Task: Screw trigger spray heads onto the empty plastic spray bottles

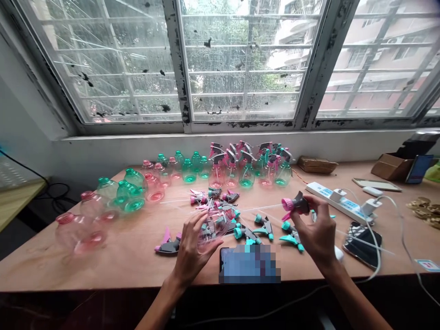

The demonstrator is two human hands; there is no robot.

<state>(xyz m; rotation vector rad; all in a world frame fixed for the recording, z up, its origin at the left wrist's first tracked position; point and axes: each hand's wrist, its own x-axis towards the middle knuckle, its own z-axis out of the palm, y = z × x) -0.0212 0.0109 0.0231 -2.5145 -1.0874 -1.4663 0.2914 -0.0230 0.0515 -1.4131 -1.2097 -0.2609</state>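
Observation:
My left hand (192, 247) is wrapped round a clear pink bottle (215, 224), tilted with its neck toward the right. In my right hand (318, 231) is a pink and black spray head (295, 205), held sideways; its thin clear tube points left toward the bottle's neck, apart from my left hand. Beneath and between the hands lie loose spray heads, some with teal parts (264, 227) and others with pink ones (199, 197). Another pink and black spray head (168, 245) rests beside my left wrist.
Open pink and green bottles (132, 190) stand at the left and back. Bottles with spray heads (246, 169) stand by the wall. A phone (249, 266) lies at the front edge. On the right are a power strip (340, 201), cables, a dark phone (362, 245) and a cardboard box (392, 167).

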